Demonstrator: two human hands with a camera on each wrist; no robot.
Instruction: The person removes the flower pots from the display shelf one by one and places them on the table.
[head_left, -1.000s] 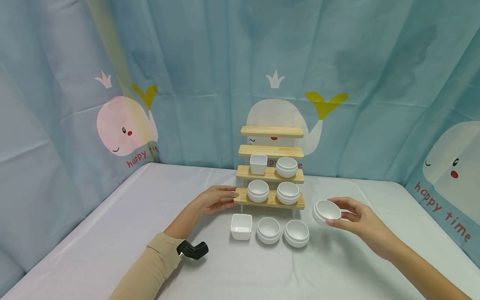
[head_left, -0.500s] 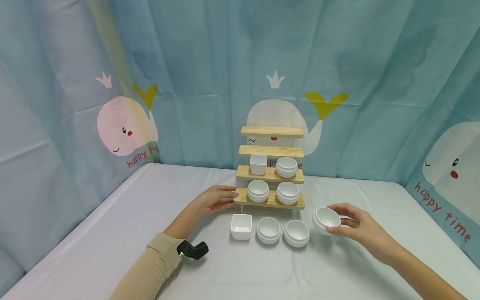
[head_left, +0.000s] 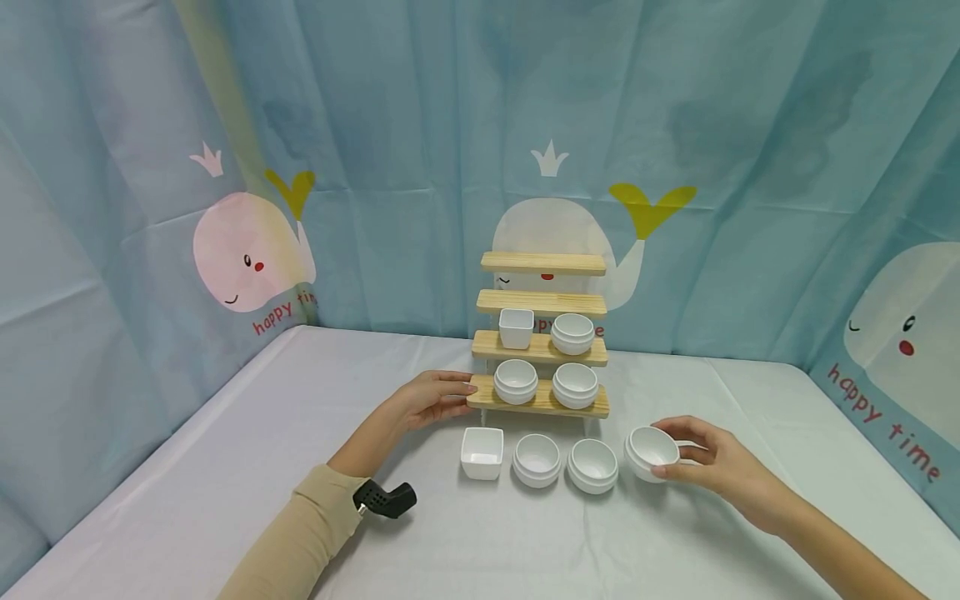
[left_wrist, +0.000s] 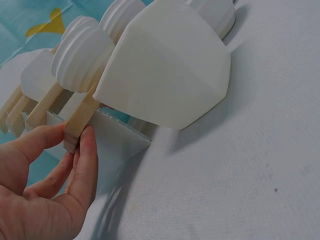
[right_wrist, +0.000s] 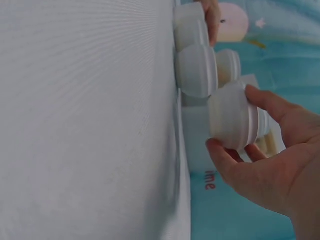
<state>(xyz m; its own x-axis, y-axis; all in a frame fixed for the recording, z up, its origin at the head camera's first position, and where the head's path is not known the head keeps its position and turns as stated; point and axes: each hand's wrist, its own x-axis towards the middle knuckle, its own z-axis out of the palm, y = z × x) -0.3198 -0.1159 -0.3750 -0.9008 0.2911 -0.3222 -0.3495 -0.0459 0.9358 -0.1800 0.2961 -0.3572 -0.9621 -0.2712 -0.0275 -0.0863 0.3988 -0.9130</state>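
My right hand (head_left: 712,458) holds a round white bowl (head_left: 649,454) by its side, thumb and fingers across it; the right wrist view shows this bowl (right_wrist: 231,116) a little off the tablecloth. With my left hand (head_left: 433,402) I pinch the left end of the lowest wooden shelf (left_wrist: 76,125) of a stepped display stand. On that shelf sit two round bowls (head_left: 515,382). The shelf above carries a square bowl (head_left: 516,329) and a round bowl (head_left: 573,334). In front of the stand, a square bowl (head_left: 482,454) and two round bowls (head_left: 537,461) form a row.
The two upper shelves (head_left: 543,264) of the stand are bare wood. White cloth (head_left: 487,550) covers the table. A blue curtain (head_left: 390,208) with whale prints hangs behind. A black wrist device (head_left: 386,500) juts from my left sleeve.
My right hand has lowered its bowl toward the table, down to the right end of the front row. My left hand stays at the shelf end.
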